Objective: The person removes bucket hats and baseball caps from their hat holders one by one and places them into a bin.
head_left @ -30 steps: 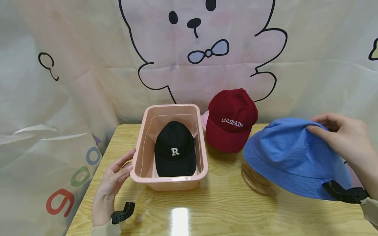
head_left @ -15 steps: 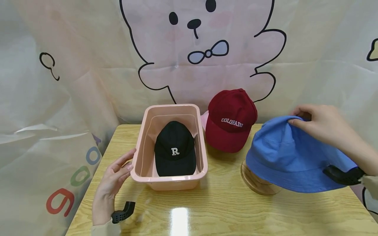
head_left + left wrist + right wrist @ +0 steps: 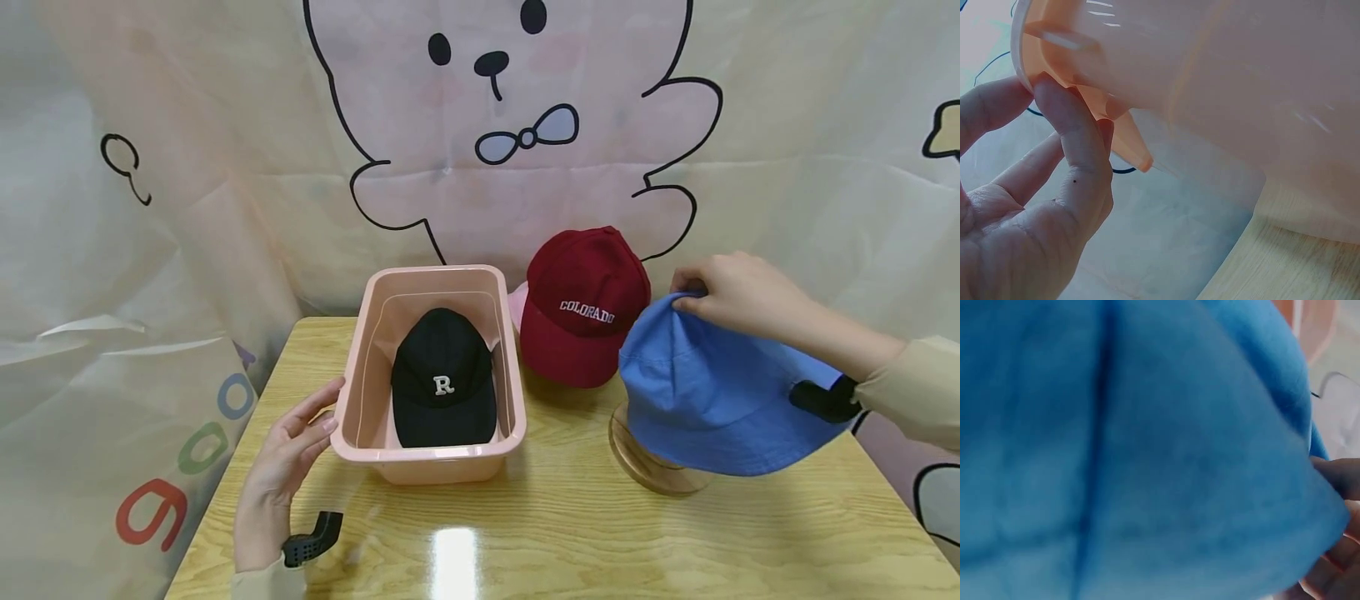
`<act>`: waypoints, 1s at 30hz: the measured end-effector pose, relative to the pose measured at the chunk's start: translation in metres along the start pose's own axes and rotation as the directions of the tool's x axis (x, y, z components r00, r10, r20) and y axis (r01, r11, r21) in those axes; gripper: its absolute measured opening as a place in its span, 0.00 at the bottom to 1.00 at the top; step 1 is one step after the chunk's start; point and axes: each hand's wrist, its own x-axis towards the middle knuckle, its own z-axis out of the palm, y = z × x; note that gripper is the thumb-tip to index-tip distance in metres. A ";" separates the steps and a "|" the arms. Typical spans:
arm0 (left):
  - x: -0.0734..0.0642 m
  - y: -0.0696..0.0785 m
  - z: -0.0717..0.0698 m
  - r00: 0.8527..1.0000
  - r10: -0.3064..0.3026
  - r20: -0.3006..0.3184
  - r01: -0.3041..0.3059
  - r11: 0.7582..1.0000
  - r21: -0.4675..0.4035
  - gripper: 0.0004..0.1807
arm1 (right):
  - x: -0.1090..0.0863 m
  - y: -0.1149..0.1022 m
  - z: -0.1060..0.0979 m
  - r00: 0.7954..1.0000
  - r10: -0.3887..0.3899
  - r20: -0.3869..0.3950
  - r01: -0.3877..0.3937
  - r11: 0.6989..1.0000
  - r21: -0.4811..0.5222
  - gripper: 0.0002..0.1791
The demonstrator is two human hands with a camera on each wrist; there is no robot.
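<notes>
My right hand (image 3: 738,287) pinches the crown of a blue bucket hat (image 3: 690,383), which hangs with its brim down over a round wooden stand (image 3: 651,468). Most of the stand is hidden by the hat; I cannot tell if they touch. In the right wrist view the hat cloth (image 3: 1191,462) fills nearly everything, gripped at the right edge. On the other side, my left hand (image 3: 276,462) holds the left rim of a pink plastic bin (image 3: 427,472), thumb and finger pinching the edge in the left wrist view. A black cap (image 3: 442,354) with a white R lies inside.
A red cap (image 3: 573,350) lettered COLORADO sits right of the bin, behind the wooden stand, with something pink partly hidden between them. All stand on a light wooden table (image 3: 555,533). A printed cartoon cloth (image 3: 247,217) hangs behind and along the left side.
My right hand has moved left with the blue bucket hat, whose crown now sits closer to the red cap. The left hand and the bin have stayed in place.
</notes>
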 end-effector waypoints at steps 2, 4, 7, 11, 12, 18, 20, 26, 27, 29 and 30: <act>0.000 0.000 -0.001 1.000 0.001 0.000 -0.001 1.000 0.002 0.26 | 0.004 -0.004 -0.001 0.999 -0.022 0.028 0.023 1.000 -0.013 0.03; 0.000 -0.001 -0.001 1.000 0.002 0.000 -0.002 1.000 0.004 0.26 | 0.008 -0.008 -0.004 0.998 -0.045 0.054 0.048 0.998 -0.040 0.03; 0.000 -0.001 -0.002 1.000 0.004 0.000 -0.004 1.000 0.007 0.26 | 0.013 -0.014 -0.010 0.994 -0.072 0.080 0.078 0.994 -0.074 0.02; -0.002 0.001 -0.002 1.000 0.005 -0.001 -0.005 1.000 0.006 0.26 | 0.023 -0.017 -0.017 0.993 -0.067 0.098 0.076 0.994 -0.084 0.02; -0.002 0.001 -0.002 1.000 0.004 -0.003 -0.004 1.000 0.006 0.26 | 0.025 -0.017 -0.018 0.993 -0.059 0.100 0.067 0.994 -0.081 0.01; -0.001 0.001 -0.001 1.000 -0.015 -0.009 0.015 1.000 0.008 0.26 | 0.034 -0.011 -0.023 0.995 -0.028 0.095 0.036 0.996 -0.076 0.04; -0.001 0.001 -0.001 1.000 -0.020 -0.014 0.020 1.000 0.013 0.26 | 0.035 -0.007 -0.024 0.996 -0.022 0.091 0.029 0.997 -0.075 0.04; 0.000 0.000 -0.001 0.999 -0.028 -0.029 0.028 0.999 0.031 0.26 | 0.034 0.012 -0.034 0.997 0.031 0.076 -0.025 0.997 -0.071 0.06; 0.000 0.000 -0.001 0.999 -0.025 -0.026 0.026 0.999 0.030 0.26 | 0.034 0.016 -0.036 0.997 0.043 0.071 -0.037 0.997 -0.071 0.06; -0.001 0.000 -0.001 1.000 -0.020 -0.020 0.020 0.999 0.027 0.26 | 0.033 0.024 -0.040 0.997 0.061 0.054 -0.057 0.996 -0.073 0.06; -0.001 0.000 -0.001 1.000 -0.016 -0.016 0.016 1.000 0.024 0.26 | 0.032 0.028 -0.042 0.997 0.067 0.044 -0.063 0.995 -0.074 0.06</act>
